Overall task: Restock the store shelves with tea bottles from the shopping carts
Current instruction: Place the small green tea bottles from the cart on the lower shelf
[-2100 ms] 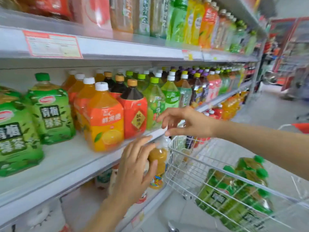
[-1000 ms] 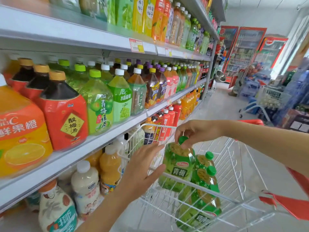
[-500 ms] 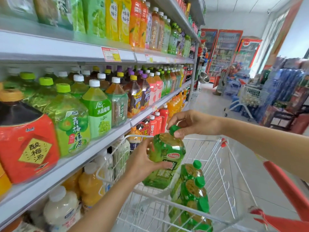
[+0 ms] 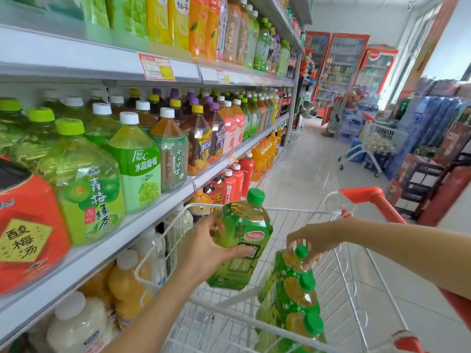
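Note:
My left hand (image 4: 211, 248) grips a large green tea bottle (image 4: 240, 240) round its body, holding it upright above the white wire cart (image 4: 339, 276). Its green cap points up, clear of the cart's rim. My right hand (image 4: 312, 240) reaches down into the cart and pinches the green cap of a second tea bottle (image 4: 293, 271). More green tea bottles (image 4: 298, 317) lie stacked below it in the basket. The middle shelf (image 4: 142, 220) on my left is packed with large drink bottles.
The cart's red handle (image 4: 377, 200) is at the right. The top shelf (image 4: 102, 59) and a low shelf of orange and white bottles (image 4: 122, 284) flank the middle one. A second cart (image 4: 379, 141) and drink fridges (image 4: 344, 70) stand down the aisle.
My right hand let go of the first bottle's cap and dropped onto the cap of another bottle in the cart. My left hand now carries the first bottle alone, lifted a bit higher.

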Available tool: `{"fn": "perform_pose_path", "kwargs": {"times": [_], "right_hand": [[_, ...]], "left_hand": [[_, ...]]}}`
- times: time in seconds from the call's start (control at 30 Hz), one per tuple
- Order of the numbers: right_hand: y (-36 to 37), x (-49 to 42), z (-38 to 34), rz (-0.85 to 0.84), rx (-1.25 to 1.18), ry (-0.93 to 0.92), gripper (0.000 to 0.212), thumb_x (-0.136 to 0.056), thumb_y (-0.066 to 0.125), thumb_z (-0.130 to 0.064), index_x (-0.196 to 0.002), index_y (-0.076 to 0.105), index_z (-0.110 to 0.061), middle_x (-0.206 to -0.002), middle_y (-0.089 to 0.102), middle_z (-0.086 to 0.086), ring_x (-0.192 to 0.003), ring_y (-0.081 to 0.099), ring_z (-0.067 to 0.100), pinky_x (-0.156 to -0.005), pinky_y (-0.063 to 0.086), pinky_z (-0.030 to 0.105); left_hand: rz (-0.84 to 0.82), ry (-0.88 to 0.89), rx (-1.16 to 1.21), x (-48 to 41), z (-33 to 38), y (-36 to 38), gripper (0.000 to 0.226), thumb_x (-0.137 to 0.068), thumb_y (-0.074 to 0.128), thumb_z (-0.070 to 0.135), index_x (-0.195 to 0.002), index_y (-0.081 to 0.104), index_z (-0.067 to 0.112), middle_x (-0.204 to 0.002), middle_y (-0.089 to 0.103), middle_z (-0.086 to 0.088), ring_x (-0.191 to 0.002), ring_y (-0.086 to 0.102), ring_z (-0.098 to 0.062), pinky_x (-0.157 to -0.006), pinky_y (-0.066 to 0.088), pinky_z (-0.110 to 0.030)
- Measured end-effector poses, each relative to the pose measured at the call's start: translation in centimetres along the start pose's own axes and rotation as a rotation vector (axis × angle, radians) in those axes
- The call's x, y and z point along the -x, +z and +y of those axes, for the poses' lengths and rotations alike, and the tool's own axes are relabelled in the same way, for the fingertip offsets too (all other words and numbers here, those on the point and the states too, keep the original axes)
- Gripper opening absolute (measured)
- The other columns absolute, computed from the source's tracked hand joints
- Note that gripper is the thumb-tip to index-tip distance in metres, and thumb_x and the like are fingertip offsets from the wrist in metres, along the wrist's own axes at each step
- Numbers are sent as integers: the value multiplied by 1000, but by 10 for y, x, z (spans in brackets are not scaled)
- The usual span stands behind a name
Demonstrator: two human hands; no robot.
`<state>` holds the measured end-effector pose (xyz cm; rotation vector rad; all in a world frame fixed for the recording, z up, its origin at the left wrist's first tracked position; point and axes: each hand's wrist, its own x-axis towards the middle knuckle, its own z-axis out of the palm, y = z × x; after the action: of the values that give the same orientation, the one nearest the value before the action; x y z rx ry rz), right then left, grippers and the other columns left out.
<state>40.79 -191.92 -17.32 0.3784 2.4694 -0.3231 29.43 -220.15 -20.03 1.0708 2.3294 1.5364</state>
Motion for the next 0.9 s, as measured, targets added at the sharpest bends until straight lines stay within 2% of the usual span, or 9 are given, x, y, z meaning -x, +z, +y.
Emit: {"fn": "perform_pose_path", "kwargs": {"times": [0.13,0.3,0.4,0.5,0.6,0.67,0.73,0.83,0.9], "right_hand": [[5,-9,-4,36,23,-9,36,-71,82,-41,-82,50,-51,-111,52,-5,-101,64,25,-87,57,42],[1,-6,-12,76,56,-47,34,-70,82,-42,-77,51,-51,-109,53,-4,-98,63,21,-84,56,37],[-11,4,-22,201,111,-76,35,-70,82,-41,-83,50,-40,-98,52,-8,-89,49,12,-75,44,22],[-29,25,-32,341,113,-102,33,-72,81,-35,-87,53,-32,-94,53,-7,-84,47,12,-65,37,19],[-49,52,-47,436,93,-148,31,-72,81,-31,-82,53,-38,-95,58,-8,-86,52,13,-71,43,24],[-62,74,-64,486,75,-201,32,-75,81,-27,-81,53,-40,-95,58,-10,-88,54,13,-75,46,25],[-75,96,-86,521,46,-273,29,-76,81,-24,-84,56,-37,-93,60,-10,-85,56,10,-74,47,21],[-92,125,-122,546,-12,-390,22,-78,80,-23,-90,62,-29,-87,64,-7,-75,57,6,-68,47,18],[-99,141,-150,552,-57,-468,24,-76,79,-27,-95,64,-24,-87,66,-4,-75,60,9,-67,49,22]], "left_hand": [[-8,-9,20,0,2,-1,83,-41,80,69,-112,44,48,-110,57,21,-105,55,-6,-86,40,-25],[7,4,37,3,-1,-5,88,-40,76,76,-118,51,44,-117,62,20,-107,57,-5,-85,42,-26],[48,11,48,7,0,-12,87,-40,79,75,-116,54,42,-114,64,20,-106,58,-5,-85,44,-28],[132,6,69,12,4,-23,90,-32,75,83,-113,58,46,-108,67,22,-103,60,-3,-88,50,-35],[201,18,89,20,14,-40,77,-29,74,83,-99,53,59,-106,66,24,-102,60,-4,-89,48,-34],[253,42,104,26,26,-56,73,-30,74,81,-96,51,59,-106,64,24,-104,60,-6,-87,45,-29],[311,74,111,36,38,-73,77,-30,74,81,-99,52,56,-109,63,25,-107,58,-7,-89,43,-30],[409,129,111,52,55,-102,94,-31,75,83,-113,60,42,-116,67,18,-113,60,-10,-99,47,-40],[472,168,128,68,66,-125,87,-33,79,79,-111,62,44,-110,70,18,-107,63,-6,-96,50,-42]]}}
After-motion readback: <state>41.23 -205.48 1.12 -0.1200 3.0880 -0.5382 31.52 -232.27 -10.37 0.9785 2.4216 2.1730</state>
